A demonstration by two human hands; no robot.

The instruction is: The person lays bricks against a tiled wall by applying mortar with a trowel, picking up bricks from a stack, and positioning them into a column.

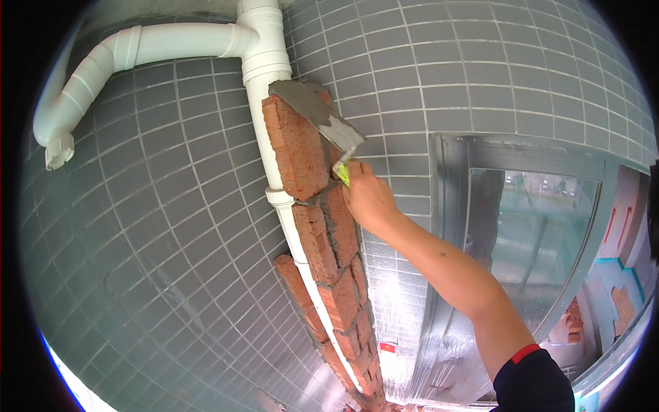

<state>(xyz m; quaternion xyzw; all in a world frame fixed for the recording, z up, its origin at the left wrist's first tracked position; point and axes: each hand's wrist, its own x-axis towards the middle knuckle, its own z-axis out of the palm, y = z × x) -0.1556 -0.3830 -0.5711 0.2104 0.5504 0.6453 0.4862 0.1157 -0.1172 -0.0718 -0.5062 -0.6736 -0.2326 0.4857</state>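
My right hand [369, 200] is closed around the yellow-green handle of a trowel [341, 132]. The trowel's flat blade, smeared with grey mortar [302, 96], lies against the top of a narrow brick column [296, 147]. Grey mortar fills the joints between the red bricks lower down. The column stands beside a white vertical drainpipe [257, 113] and partly wraps it. My left hand is out of view.
A white pipe branch [185, 41] bends off to the upper left and ends in a fitting [60, 152]. Grey tiled walls [158, 206] meet behind the pipe. On the right is a metal-framed window [542, 226]. Loose bricks [568, 323] show at the lower right.
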